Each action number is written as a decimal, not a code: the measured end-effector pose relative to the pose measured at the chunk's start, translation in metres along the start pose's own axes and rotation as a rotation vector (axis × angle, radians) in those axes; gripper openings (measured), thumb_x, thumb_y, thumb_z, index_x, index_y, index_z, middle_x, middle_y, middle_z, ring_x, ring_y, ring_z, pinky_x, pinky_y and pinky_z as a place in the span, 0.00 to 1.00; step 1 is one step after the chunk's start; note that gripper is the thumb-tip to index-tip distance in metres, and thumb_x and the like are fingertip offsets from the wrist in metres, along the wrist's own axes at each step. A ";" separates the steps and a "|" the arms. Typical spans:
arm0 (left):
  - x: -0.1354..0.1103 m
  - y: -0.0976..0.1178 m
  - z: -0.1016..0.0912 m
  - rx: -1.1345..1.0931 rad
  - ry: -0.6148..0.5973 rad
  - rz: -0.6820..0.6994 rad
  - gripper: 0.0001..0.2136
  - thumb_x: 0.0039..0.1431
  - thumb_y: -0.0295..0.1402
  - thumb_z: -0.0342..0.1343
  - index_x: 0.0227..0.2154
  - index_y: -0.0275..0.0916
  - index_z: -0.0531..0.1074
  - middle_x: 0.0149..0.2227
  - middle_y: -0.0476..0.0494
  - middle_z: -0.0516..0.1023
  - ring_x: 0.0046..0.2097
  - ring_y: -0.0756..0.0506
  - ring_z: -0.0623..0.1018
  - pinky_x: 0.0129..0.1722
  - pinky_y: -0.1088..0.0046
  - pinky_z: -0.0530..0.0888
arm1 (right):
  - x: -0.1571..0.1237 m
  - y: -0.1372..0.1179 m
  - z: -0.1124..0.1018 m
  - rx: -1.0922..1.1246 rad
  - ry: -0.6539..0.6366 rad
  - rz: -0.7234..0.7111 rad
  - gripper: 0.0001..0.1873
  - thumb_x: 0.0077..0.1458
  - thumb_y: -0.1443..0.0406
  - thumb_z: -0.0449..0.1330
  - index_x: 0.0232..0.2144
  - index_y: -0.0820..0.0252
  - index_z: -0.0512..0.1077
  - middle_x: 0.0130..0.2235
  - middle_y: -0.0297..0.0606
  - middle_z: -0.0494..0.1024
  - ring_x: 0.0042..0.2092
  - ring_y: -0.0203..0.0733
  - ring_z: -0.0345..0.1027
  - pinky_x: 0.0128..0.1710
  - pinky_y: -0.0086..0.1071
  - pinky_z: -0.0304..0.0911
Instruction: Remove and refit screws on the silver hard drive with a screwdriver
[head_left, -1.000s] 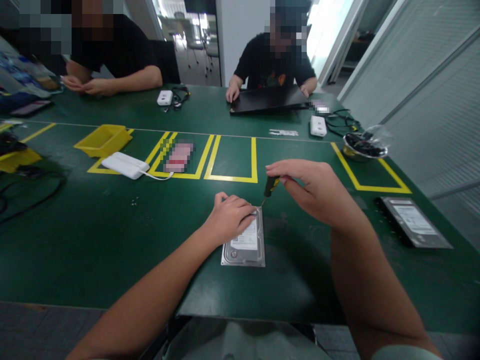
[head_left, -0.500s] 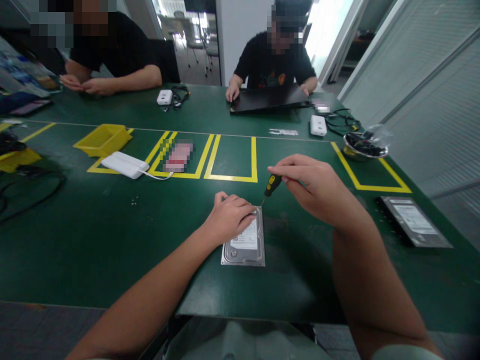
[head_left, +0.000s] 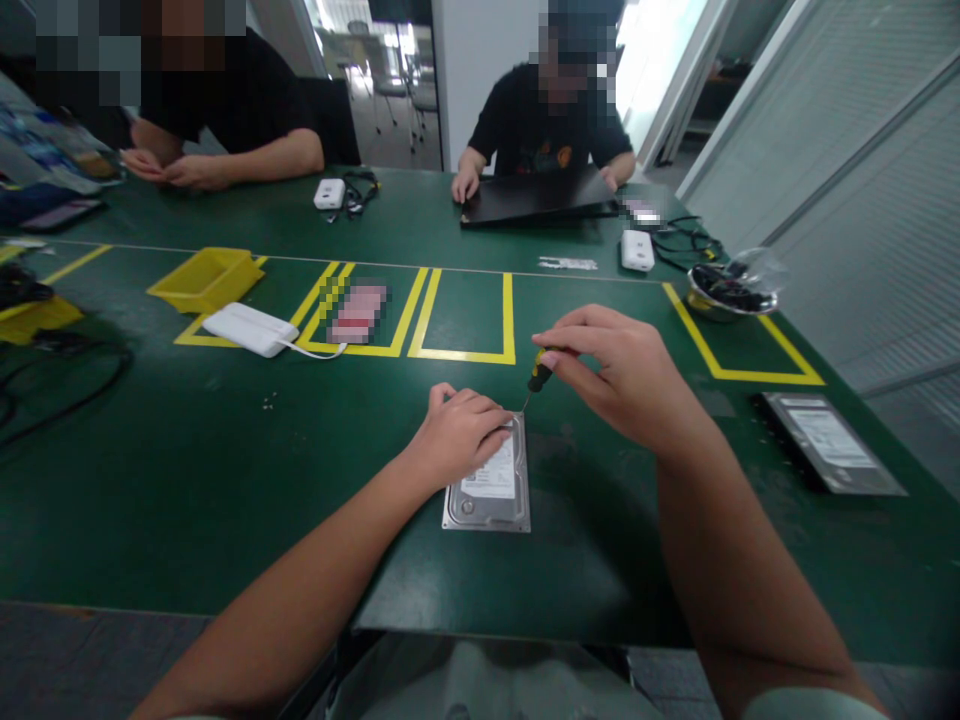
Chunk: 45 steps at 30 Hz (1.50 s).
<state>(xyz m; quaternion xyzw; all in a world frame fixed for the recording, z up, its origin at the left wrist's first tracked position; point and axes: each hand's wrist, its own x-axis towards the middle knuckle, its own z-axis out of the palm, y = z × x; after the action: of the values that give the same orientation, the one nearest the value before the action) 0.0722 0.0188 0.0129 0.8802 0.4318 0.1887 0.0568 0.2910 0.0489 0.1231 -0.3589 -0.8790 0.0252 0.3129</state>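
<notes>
Beneath the person's left hand, a hard drive lay label-up on the bench, its near end uncovered. That hand rested loosely spread across the drive's far part, probably to keep it from twisting. Just to its right, the right hand pinched a screwdriver by the handle, slanted, its shaft running to the drive's far right corner, likely to clear the other hand; whether the tip was seated was too small to tell. Well right of that hand lay a second drive, apparently out of the way.
</notes>
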 end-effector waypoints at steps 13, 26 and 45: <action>0.000 0.000 0.001 0.006 0.009 0.002 0.12 0.68 0.39 0.50 0.47 0.47 0.76 0.45 0.48 0.81 0.47 0.41 0.75 0.46 0.56 0.55 | 0.002 0.002 0.004 0.028 0.036 -0.012 0.12 0.59 0.72 0.59 0.44 0.63 0.78 0.41 0.42 0.79 0.43 0.41 0.73 0.45 0.35 0.68; 0.000 0.000 0.000 -0.005 0.005 0.002 0.12 0.69 0.39 0.50 0.48 0.46 0.76 0.46 0.44 0.81 0.48 0.41 0.75 0.47 0.55 0.55 | 0.003 -0.002 0.007 0.074 0.052 0.033 0.05 0.57 0.70 0.62 0.36 0.60 0.78 0.38 0.38 0.78 0.41 0.40 0.72 0.42 0.33 0.66; 0.000 0.000 -0.001 -0.010 0.001 0.002 0.13 0.69 0.39 0.49 0.48 0.46 0.76 0.46 0.45 0.81 0.47 0.41 0.75 0.47 0.56 0.55 | 0.001 0.003 0.001 0.103 -0.007 -0.040 0.17 0.60 0.74 0.51 0.44 0.61 0.78 0.50 0.43 0.80 0.52 0.42 0.74 0.55 0.39 0.67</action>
<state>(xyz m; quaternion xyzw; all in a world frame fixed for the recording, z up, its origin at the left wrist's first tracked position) 0.0719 0.0183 0.0134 0.8802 0.4300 0.1914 0.0605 0.2919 0.0523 0.1215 -0.3248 -0.8845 0.0656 0.3284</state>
